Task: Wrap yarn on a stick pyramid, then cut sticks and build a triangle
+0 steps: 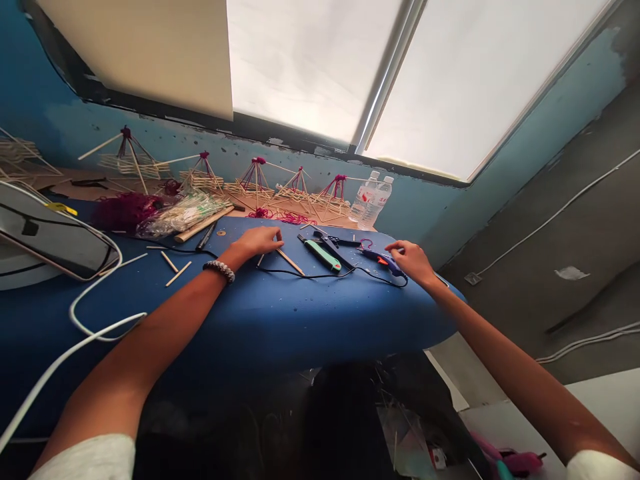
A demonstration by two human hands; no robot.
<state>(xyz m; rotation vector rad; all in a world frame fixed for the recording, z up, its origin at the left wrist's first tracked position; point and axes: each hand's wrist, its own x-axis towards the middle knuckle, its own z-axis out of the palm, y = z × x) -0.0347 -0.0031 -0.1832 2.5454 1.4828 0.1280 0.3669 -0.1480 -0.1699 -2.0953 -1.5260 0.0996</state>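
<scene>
My left hand (257, 242), with a braided bracelet at the wrist, has its fingers bent down and closed at one end of a short wooden stick (292, 263). Another short stick pokes out below the palm. At the right, my right hand (413, 260) has its thumb and fingers drawn together just beside a blue hot glue gun (383, 258) with an orange trigger, lying on the blue table (300, 310). Whether it touches the gun or pinches something small is hidden. Between both hands lie a green and black utility knife (323, 255) and dark-handled pliers (334, 248).
Behind stand several stick frames (255, 179) tied with magenta yarn and two water bottles (376, 203). Magenta yarn (125, 212), a plastic bag of sticks (183, 212) and a white cable (95, 283) are at the left. A black cord crosses the tabletop.
</scene>
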